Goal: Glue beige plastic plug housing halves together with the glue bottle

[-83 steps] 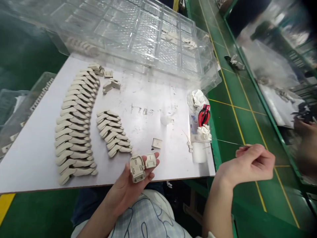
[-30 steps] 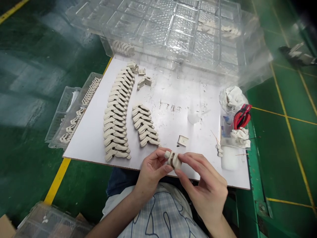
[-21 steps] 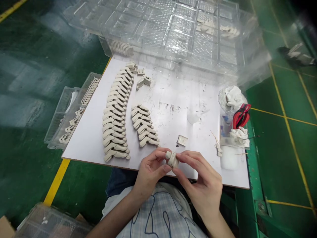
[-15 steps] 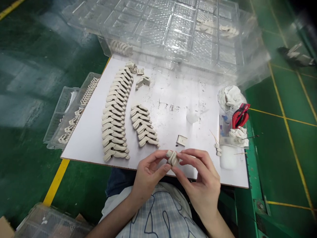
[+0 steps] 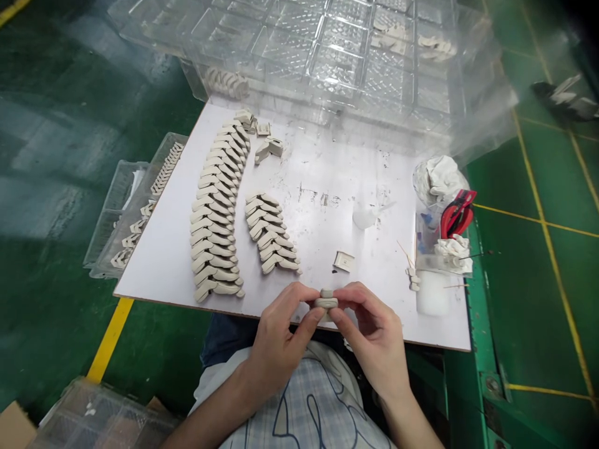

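Between the fingertips of both hands is a small off-white moulded part [image 5: 326,303], held over the front edge of the board. My left hand [image 5: 283,327] pinches its left side with thumb and fingers. From the right, my right hand [image 5: 374,330] pinches it the same way. Fingers cover both ends of the part. Just beyond them lies a small off-white rectangular piece [image 5: 344,261]. To the left, bent off-white pieces stand in a long curved row [image 5: 218,209] and a shorter row [image 5: 271,234].
A large clear compartment tray [image 5: 299,50] spans the back of the white board [image 5: 304,162]. A small translucent cup [image 5: 364,215] stands right of centre. Red-handled pliers [image 5: 456,215], crumpled white material [image 5: 442,178] and a white block [image 5: 431,293] sit at right. More clear trays [image 5: 140,212] lie at left.
The part in my fingers has turned, from tilted upright to lying more level. My right hand's fingers have curled in closer around it, and the hand has shifted slightly left.
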Motion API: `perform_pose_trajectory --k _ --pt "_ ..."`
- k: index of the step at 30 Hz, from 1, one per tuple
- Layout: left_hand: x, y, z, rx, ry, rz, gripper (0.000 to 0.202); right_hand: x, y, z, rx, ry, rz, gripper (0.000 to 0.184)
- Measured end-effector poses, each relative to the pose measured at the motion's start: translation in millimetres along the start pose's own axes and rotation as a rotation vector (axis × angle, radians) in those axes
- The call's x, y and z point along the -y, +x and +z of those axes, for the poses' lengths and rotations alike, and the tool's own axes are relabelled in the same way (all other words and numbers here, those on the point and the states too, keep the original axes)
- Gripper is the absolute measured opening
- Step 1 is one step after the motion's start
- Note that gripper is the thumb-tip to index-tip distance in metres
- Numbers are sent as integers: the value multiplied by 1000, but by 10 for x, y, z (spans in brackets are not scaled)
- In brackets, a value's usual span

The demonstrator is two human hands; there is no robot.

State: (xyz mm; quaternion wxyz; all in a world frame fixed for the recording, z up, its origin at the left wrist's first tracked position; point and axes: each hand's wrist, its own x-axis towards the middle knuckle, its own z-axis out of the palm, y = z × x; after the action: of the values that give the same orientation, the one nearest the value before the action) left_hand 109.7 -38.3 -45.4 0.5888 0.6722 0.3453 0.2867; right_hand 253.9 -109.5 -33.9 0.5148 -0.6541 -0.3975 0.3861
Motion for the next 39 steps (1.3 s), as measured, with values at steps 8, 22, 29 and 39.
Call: perform_pose_trajectory --k 8,22,29,39 --pt "3 24 65 -31 -16 -33 12 -64 4 83 -33 78 -26 3" --pt "-73 9 36 -54 7 33 11 -46 -27 105 -48 116 -70 2" --pt "-69 58 11 -45 58 20 14 -36 -27 143 -74 119 -43 6" --pt "-90 71 -37 11 23 -110 19 -7 -17 3 39 -10 -64 5"
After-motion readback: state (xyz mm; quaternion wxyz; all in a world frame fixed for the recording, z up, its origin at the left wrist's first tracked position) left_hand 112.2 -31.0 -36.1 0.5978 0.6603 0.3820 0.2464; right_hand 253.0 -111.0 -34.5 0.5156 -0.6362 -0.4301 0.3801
